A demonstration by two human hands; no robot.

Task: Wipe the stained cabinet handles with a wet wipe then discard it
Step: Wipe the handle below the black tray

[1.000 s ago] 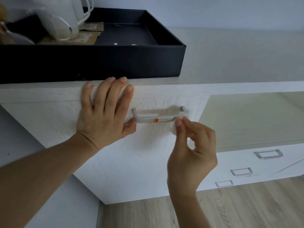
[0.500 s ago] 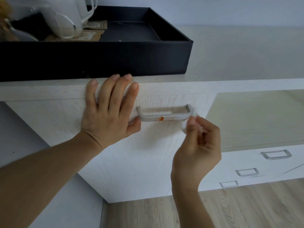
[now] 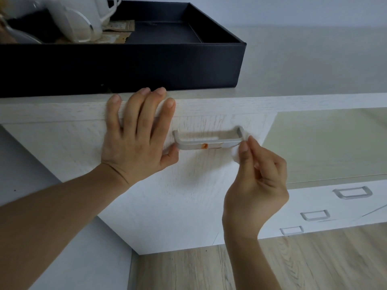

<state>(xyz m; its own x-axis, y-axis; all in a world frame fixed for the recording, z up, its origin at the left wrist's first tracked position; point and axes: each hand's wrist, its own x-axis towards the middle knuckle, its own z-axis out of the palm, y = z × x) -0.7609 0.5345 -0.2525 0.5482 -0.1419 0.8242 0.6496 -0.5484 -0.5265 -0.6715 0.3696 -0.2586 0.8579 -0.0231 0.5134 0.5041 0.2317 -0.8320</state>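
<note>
A silver cabinet handle is fixed on the white wood-grain cabinet front. An orange-red stain marks its lower front edge, with a fainter smear to the right. My left hand lies flat with straight fingers on the cabinet front, fingertips at the top edge and the thumb touching the handle's left end. My right hand pinches a small white wet wipe between thumb and fingers, and the wipe sits against the handle's right end.
A black open box holding white cups and paper sachets stands on the cabinet top above the handle. Lower right are three more silver handles on white drawer fronts. A pale glass panel lies right of the handle. Wooden floor is below.
My right hand has brought the wipe up from just below the handle's right end and now holds it against that end. My left hand stays put.
</note>
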